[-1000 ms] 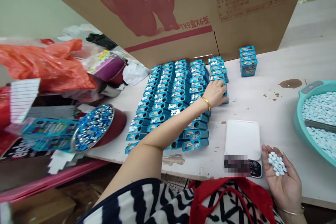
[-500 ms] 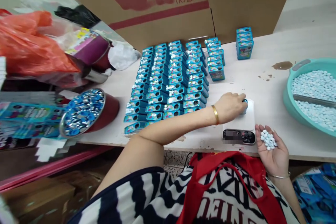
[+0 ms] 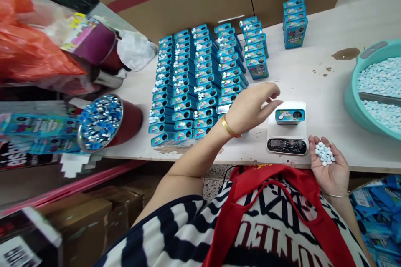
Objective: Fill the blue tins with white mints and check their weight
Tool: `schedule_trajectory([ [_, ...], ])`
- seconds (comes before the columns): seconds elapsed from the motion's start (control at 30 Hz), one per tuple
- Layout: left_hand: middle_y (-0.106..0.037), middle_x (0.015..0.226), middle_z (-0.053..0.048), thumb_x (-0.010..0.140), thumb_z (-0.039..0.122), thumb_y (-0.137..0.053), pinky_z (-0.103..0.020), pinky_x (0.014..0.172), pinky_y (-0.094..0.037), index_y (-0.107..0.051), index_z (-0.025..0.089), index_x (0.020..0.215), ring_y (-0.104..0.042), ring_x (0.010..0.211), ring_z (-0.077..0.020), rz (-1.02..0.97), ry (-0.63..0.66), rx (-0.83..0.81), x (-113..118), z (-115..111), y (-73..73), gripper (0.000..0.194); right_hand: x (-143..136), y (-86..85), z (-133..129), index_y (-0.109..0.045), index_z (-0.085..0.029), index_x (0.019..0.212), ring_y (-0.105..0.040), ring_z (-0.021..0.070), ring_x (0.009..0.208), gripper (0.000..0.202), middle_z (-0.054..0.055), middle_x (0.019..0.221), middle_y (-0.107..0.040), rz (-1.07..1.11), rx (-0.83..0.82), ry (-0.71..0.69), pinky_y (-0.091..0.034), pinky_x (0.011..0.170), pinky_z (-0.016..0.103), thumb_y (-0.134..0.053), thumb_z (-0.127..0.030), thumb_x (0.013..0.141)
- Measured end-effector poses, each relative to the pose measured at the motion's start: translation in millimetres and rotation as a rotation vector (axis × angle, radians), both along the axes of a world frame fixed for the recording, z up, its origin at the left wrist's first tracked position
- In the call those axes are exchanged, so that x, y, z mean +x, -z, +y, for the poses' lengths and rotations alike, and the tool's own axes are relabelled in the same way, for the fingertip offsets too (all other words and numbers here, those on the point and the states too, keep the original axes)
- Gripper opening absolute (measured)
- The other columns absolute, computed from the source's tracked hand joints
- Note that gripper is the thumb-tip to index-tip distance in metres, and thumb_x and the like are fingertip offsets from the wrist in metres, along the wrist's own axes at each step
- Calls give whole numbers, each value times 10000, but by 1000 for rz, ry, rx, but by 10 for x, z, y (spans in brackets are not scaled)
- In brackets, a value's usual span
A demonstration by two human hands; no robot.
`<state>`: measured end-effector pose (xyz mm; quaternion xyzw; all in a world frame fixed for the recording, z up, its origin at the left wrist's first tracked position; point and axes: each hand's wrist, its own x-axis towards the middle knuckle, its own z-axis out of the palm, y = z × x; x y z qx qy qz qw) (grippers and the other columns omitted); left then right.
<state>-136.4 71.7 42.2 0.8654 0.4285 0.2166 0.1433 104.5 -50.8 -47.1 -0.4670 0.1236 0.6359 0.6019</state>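
Note:
My left hand (image 3: 255, 102), with a gold bracelet at its wrist, hovers just left of a white digital scale (image 3: 272, 131). Its thumb and fingers are apart, with nothing between them. On the scale's plate stands a small blue candy box (image 3: 290, 116), upright, with a dark round opening in its top. Palm up to the right of the scale, my right hand (image 3: 335, 177) cups a small heap of pale blue candies (image 3: 325, 154). The scale's display is too blurred to read for certain.
Several rows of blue boxes (image 3: 205, 79) stand at the left, many with candies on top. A smaller stack of boxes (image 3: 295, 29) is farther back. At right is a teal basin (image 3: 354, 98) of candies; at left, a red pot (image 3: 130, 119) of foil pieces. A large carton (image 3: 188, 4) stands behind.
My left hand has let go of the blue box on the scale and moved left. The right hand still cups the candies. My view has tipped slightly downward.

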Motion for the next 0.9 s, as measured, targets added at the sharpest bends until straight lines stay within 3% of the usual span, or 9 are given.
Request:
schedule_trajectory([
  [0.13,-663,858,-19,960,253,-532,-218,667,-482,-566,157,1034,-612,746,-99,-123,-110,-39,-224,-133,206,126,-46,-18,49,-682,-108,951,-679,238,1120,201,119,1007,-744,-7,-32,-17,-596,910,314,-531,-224,885],
  [0.27,-670,843,-22,959,256,-537,-220,661,-491,-574,152,1070,-616,735,-103,-133,-136,-93,-309,-228,397,157,-95,-52,98,-678,-94,949,-682,252,1110,254,124,992,-744,-10,-75,-2,-605,895,315,-459,-222,928],
  [0.57,-657,990,-69,992,276,-492,-294,768,-525,-557,169,1180,-632,850,-143,-111,52,16,-228,-269,500,226,-143,-59,121,-671,-86,951,-692,258,1087,277,134,996,-743,-20,-84,9,-609,884,317,-434,-230,947],
  [0.67,-626,1105,-117,960,395,-551,-347,851,-533,-526,172,1254,-613,983,-195,-143,103,27,-166,-208,567,369,-176,-64,155,-670,-83,953,-693,264,1083,265,140,997,-743,3,-85,-13,-612,875,318,-444,-219,932],
  [0.8,-589,1264,-167,795,605,-690,-459,996,-486,-435,173,1380,-563,1169,-285,-207,80,-110,-20,-169,855,771,-299,-72,228,-669,-76,948,-700,271,1067,254,159,1001,-742,82,-75,-79,-618,867,336,-451,-204,925],
  [0.9,-624,1252,-143,809,576,-695,-448,977,-496,-480,186,1318,-607,1146,-267,-378,2,-265,165,-195,1119,677,-404,-56,284,-668,-72,952,-718,247,1021,271,152,979,-745,124,-69,-96,-622,860,342,-434,-208,944],
])
